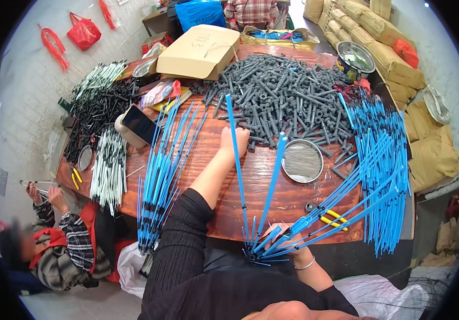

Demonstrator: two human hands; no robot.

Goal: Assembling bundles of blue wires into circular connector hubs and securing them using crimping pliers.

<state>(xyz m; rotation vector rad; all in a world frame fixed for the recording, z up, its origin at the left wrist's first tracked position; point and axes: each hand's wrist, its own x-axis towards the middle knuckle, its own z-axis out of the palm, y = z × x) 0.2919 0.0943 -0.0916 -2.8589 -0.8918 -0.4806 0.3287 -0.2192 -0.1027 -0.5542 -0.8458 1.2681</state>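
My right hand (288,241), with a bangle on the wrist, is closed around an umbrella frame (251,255) low in front of my body. Its blue ribs fan out from a dark joint, two standing up and others spreading right. My left hand (234,140) is stretched forward over the wooden table, fingers curled in at the near edge of a heap of grey plastic tube parts (288,96). What its fingers grip, if anything, is hidden. Right of that hand is a round dish (302,161) of thin wire pieces.
Blue ribs (381,176) lie piled at the right, more blue-black ribs (160,186) at the left. Yellow-handled pliers (333,220) lie near the front edge. A phone (140,125), white ribs (108,170) and a cardboard box (197,50) stand farther off. A co-worker (64,234) sits left.
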